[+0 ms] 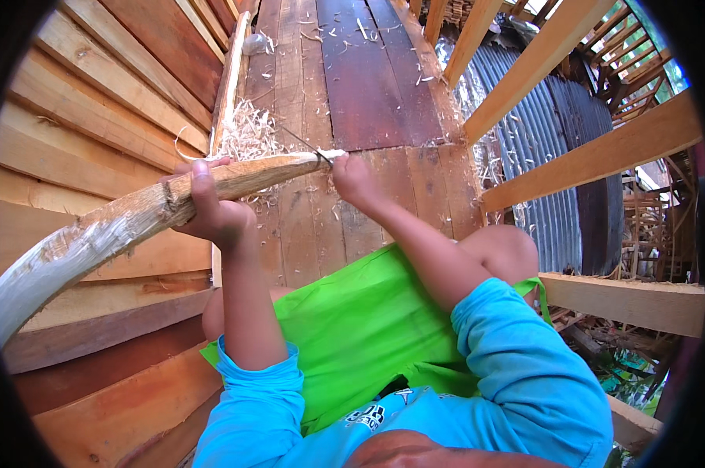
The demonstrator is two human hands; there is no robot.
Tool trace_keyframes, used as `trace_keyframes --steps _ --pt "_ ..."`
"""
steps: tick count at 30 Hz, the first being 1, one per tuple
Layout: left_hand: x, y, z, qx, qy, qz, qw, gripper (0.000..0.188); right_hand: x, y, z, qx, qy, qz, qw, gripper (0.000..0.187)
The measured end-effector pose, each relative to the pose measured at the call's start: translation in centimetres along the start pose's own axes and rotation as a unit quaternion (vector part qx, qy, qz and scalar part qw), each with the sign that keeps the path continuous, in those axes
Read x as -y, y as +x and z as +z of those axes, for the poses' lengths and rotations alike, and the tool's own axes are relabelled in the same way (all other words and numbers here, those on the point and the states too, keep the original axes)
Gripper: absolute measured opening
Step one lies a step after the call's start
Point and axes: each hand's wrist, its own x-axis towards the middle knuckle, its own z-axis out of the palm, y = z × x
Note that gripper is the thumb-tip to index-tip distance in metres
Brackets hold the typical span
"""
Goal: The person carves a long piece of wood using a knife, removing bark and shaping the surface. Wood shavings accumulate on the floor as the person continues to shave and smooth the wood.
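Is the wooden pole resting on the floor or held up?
Held up: the left hand grips the wooden pole above the plank floor.

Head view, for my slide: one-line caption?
Left hand grips a stick; right hand shaves its tip with a knife.

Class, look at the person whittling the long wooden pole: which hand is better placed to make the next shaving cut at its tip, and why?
The right hand: it holds the thin blade against the wooden pole tip. The left hand grips the pole mid-length, steadying it.
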Motion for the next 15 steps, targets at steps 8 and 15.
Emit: trace_keyframes --steps 8,15 --pt "0.0 0.2 -1.6 -0.017 0.032 0.023 0.999 0.02 5.6 -2.9 -1.0 0.05 -0.015 -0.056 0.997 0.054" --pt "-1.0 0.0 -0.2 0.014 0.027 0.028 0.999 0.021 1.4 -0.6 -0.5 0.03 -0.032 0.008 0.999 0.053"
